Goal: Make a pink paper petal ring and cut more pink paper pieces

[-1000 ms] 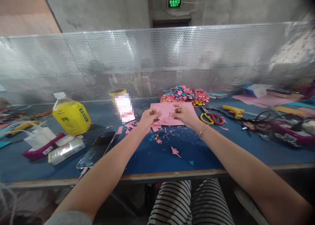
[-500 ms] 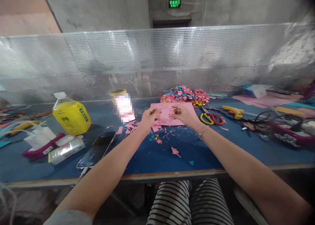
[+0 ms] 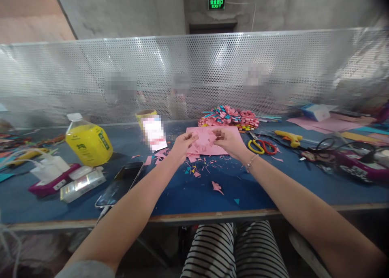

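A pink paper flower (image 3: 204,140) is held up between my hands, its cut petals spread in a ring. My left hand (image 3: 184,143) pinches its left edge between thumb and fingers. On the opposite side, my right hand (image 3: 225,139) grips a petal with closed fingertips. Behind and below the flower lies a pink paper sheet (image 3: 235,137) on the blue table (image 3: 188,197). Pink paper scraps (image 3: 161,158) litter the surface near my left hand. Scissors (image 3: 261,146) with yellow and red handles rest right of my right hand.
A heap of paper flowers (image 3: 226,116) stands behind the sheet. To the left are a yellow bottle (image 3: 88,142), a phone (image 3: 120,184), a clear box (image 3: 82,184) and a propped white screen (image 3: 154,134). A yellow glue gun (image 3: 288,138) and a purple power strip (image 3: 358,164) lie right.
The flower has turned slightly, so its face shows rounder and fuller. My right hand has shifted a little to the right; my left hand stays nearly in place.
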A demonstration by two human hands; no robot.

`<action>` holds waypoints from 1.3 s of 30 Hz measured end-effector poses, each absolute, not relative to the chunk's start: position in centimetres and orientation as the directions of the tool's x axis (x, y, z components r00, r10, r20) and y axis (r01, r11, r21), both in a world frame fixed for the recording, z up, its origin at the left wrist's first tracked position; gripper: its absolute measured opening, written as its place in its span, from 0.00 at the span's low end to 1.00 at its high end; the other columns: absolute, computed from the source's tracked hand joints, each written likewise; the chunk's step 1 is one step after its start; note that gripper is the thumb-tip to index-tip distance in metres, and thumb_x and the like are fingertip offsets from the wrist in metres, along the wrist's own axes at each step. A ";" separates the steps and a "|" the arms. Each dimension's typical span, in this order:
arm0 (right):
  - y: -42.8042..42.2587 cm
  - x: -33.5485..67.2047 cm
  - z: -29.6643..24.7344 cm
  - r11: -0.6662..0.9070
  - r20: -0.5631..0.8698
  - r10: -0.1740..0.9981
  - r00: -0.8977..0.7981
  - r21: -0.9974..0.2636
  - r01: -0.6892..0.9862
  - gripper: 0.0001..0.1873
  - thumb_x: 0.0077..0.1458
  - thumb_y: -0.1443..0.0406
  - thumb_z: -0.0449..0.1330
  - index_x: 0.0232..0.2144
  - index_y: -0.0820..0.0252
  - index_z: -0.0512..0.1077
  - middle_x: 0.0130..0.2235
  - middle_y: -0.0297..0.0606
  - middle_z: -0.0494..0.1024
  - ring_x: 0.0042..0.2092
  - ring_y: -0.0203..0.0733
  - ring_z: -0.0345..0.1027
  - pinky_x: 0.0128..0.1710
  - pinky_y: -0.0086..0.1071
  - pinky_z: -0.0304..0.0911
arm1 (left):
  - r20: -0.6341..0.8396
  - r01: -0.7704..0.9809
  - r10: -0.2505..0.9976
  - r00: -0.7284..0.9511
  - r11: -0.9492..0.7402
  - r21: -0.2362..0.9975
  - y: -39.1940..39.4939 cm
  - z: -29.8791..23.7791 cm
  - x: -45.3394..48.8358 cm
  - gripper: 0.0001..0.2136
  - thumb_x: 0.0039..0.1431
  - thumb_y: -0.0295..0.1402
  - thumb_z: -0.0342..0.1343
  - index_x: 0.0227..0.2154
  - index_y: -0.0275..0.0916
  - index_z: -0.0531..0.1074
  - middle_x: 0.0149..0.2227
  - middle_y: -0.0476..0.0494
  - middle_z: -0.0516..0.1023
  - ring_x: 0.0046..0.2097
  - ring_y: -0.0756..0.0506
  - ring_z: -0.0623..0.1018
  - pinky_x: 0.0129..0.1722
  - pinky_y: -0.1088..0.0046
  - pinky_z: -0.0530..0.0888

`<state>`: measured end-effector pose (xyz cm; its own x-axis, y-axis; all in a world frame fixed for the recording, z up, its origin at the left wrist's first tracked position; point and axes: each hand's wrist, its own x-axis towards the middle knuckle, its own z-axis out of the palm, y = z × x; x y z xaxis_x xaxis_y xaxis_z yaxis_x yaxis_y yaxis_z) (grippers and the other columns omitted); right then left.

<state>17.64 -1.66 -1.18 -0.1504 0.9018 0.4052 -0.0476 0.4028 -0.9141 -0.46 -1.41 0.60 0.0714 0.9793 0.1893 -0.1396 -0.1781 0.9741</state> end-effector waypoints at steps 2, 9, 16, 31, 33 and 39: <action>-1.6 17.7 -1.1 0.396 0.399 0.904 -0.151 -0.917 -0.054 0.19 0.36 0.71 0.60 0.36 0.60 0.65 0.35 0.35 0.70 0.35 0.34 0.66 0.37 0.32 0.65 | 0.119 -0.176 0.989 0.092 -0.101 0.979 -1.7 1.0 -0.5 0.12 0.34 0.34 0.63 0.25 0.36 0.74 0.27 0.45 0.73 0.30 0.51 0.70 0.30 0.74 0.63; -1.8 17.9 -0.9 0.359 0.368 0.918 -0.150 -0.929 -0.087 0.19 0.36 0.67 0.63 0.35 0.60 0.67 0.33 0.36 0.73 0.34 0.34 0.68 0.37 0.33 0.65 | -0.012 -0.279 0.987 0.162 0.058 0.959 -1.9 1.1 -0.4 0.08 0.38 0.34 0.61 0.23 0.37 0.72 0.29 0.42 0.74 0.27 0.51 0.68 0.24 0.75 0.63; -2.1 17.9 -0.3 0.337 0.348 0.936 -0.054 -0.930 -0.144 0.18 0.36 0.66 0.63 0.35 0.59 0.68 0.27 0.31 0.71 0.30 0.31 0.65 0.34 0.30 0.63 | 0.057 -0.212 0.978 0.199 -0.013 0.977 -1.9 0.8 -0.4 0.09 0.35 0.32 0.63 0.20 0.36 0.69 0.22 0.50 0.69 0.27 0.53 0.68 0.30 0.75 0.64; -1.6 18.3 -0.8 0.359 0.361 0.929 -0.088 -0.933 -0.039 0.16 0.35 0.66 0.63 0.32 0.61 0.69 0.30 0.33 0.72 0.30 0.31 0.65 0.32 0.31 0.64 | 0.184 -0.040 0.962 0.203 -0.179 0.983 -1.7 0.3 -0.3 0.08 0.40 0.34 0.60 0.22 0.35 0.69 0.24 0.50 0.69 0.27 0.53 0.68 0.33 0.73 0.65; -1.6 18.3 -0.8 0.362 0.362 0.926 -0.105 -0.932 -0.027 0.15 0.35 0.66 0.63 0.31 0.61 0.69 0.31 0.34 0.72 0.30 0.32 0.65 0.32 0.30 0.63 | 0.222 -0.023 0.959 0.176 -0.222 0.975 -1.9 0.4 -0.1 0.09 0.39 0.33 0.60 0.25 0.36 0.70 0.27 0.49 0.71 0.29 0.52 0.70 0.35 0.72 0.66; -1.9 18.0 -0.8 0.331 0.317 0.931 -0.179 -0.942 0.052 0.13 0.36 0.67 0.63 0.30 0.61 0.70 0.29 0.33 0.72 0.30 0.32 0.65 0.31 0.29 0.62 | 0.344 0.106 0.911 0.228 -0.375 0.921 -2.5 0.7 0.0 0.11 0.41 0.35 0.59 0.30 0.36 0.73 0.30 0.45 0.74 0.33 0.50 0.72 0.37 0.71 0.68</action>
<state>18.04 -1.92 -0.84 -0.1788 0.9313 0.3172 0.0522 0.3310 -0.9422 0.01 -2.53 0.71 0.2283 0.9107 0.3444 0.1060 -0.3749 0.9210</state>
